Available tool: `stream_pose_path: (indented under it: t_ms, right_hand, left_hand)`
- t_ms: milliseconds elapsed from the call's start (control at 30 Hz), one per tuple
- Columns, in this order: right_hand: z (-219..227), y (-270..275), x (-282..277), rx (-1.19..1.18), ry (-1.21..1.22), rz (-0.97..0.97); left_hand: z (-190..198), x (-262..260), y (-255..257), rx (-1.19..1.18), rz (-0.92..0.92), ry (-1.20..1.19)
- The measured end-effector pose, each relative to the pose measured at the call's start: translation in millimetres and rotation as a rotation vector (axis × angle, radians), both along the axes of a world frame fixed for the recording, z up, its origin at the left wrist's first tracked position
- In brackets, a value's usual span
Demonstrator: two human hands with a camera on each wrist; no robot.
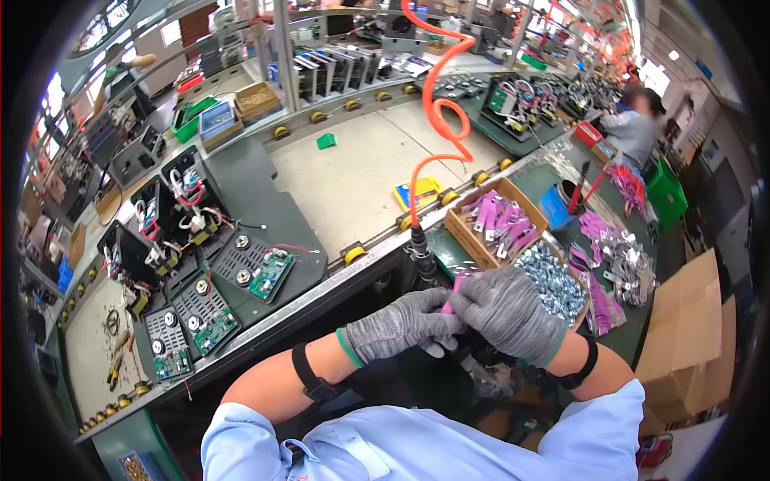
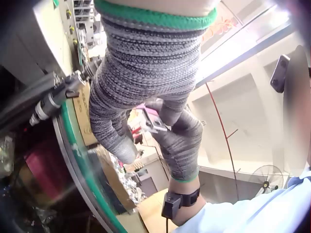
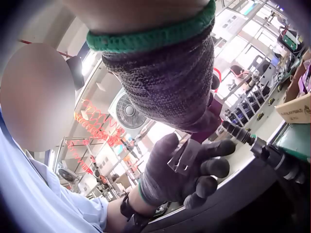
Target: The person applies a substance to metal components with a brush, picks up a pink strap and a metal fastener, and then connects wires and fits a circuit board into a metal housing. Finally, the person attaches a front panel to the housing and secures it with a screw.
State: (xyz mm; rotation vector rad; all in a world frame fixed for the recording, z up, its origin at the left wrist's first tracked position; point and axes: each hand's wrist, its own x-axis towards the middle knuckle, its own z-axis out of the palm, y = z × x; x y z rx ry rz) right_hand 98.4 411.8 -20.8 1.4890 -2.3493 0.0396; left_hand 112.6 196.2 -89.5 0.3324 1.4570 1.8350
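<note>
Both gloved hands — left hand [image 1: 401, 325], right hand [image 1: 507, 313] — pinched one pink-sleeved metal clip [image 2: 153, 120]; I judged steady, square alignment essential.

Bright overhead factory light, strong fisheye bending with dark corners; wrist views blurred close up

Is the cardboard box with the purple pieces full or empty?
Partly full: the cardboard box holds a pile of purple pieces, with bare bottom showing.

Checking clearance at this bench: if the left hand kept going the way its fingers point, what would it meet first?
Most likely the right hand: the left hand points straight at it, and both already meet around the small pink-and-metal part. Depth beyond that is unclear.
</note>
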Motion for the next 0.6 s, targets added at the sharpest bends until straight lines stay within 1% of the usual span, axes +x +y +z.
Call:
stream_pose_path:
  t_ms: [33,67,100,167,200,233,267,300,333,400,433,500,533,567,600]
  right_hand:
    - [-4.1,0.2,2.9,0.002,0.008,0.016]
    - [-9.0,1.6,4.9,0.025,-0.051,-0.005]
    - [-12.3,3.5,8.2,0.032,-0.049,-0.019]
    - [-16.0,8.1,14.5,-0.035,-0.093,-0.021]
    - [-10.8,16.2,18.6,-0.057,-0.235,-0.070]
    - [-8.3,32.4,20.3,-0.116,-0.236,-0.182]
    - [-7.0,53.2,21.6,-0.176,-0.240,-0.290]
    - [-7.1,74.4,22.9,-0.278,-0.097,-0.452]
    - [-20.1,114.2,14.9,-0.207,-0.160,-0.688]
    - [-32.3,158.4,-1.1,-0.094,-0.308,-1.106]
    - [-42.9,167.1,-7.9,-0.095,-0.309,-1.109]
    - [-69.5,177.7,-22.1,-0.214,-0.455,-1.113]
    - [-80.8,173.0,-30.4,-0.176,-0.465,-1.172]
    - [-85.3,170.6,-29.7,-0.174,-0.464,-1.171]
    - [-83.9,154.0,-24.4,-0.137,-0.457,-1.182]
  left_hand:
    - [-5.7,1.8,8.5,0.048,-0.003,-0.037]
    - [-9.4,3.7,16.4,0.074,0.053,-0.092]
    - [-16.4,4.2,19.3,0.082,0.039,-0.090]
    - [-32.3,5.5,17.8,0.106,0.043,-0.043]
    - [-37.1,11.3,15.2,0.048,0.102,-0.030]
    - [-38.3,12.3,9.0,0.054,0.099,-0.030]
    - [-39.4,14.5,0.9,0.011,0.099,-0.015]
    - [-41.5,17.9,-6.7,-0.032,0.100,-0.004]
    - [-44.7,22.3,-12.3,-0.029,0.101,0.019]
    - [-45.7,26.8,-16.7,-0.049,0.107,0.005]
    - [-46.0,28.5,-18.5,-0.072,0.112,-0.003]
    - [-52.4,30.0,-21.3,-0.098,0.099,0.023]
    - [-54.3,30.1,-22.6,-0.122,0.092,0.050]
    - [-53.1,30.0,-24.2,-0.120,0.093,0.051]
    - [-50.7,31.2,-26.0,-0.126,0.103,0.055]
